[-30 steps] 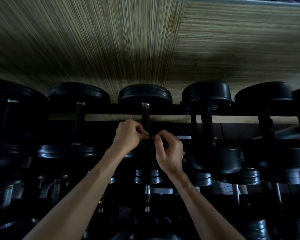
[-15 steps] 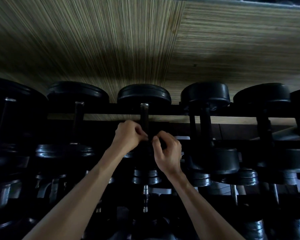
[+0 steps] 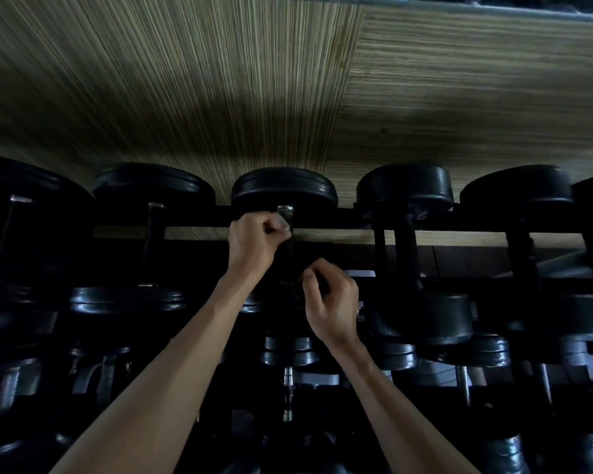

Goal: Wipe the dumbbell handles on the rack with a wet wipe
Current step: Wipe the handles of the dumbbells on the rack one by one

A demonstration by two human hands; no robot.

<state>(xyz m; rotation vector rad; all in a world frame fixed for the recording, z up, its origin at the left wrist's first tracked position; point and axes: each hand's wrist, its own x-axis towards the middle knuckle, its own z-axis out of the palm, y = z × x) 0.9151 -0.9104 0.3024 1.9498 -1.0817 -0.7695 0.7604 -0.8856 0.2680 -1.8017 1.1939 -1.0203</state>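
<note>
Up on the rack's top row, the left hand curls its fingers round the far end of the middle dumbbell's handle. Nearer, the right hand pinches thumb to fingers beside the same handle; whether either holds a wipe cannot be told.

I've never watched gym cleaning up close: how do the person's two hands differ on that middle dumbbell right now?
The left hand sits high on the middle dumbbell's handle, near the far head; the right hand sits lower, toward the near end. The left hand's fingers close against the bar; the right hand's pinch beside it. Both are curled; a wipe is too dark to make out.
</note>
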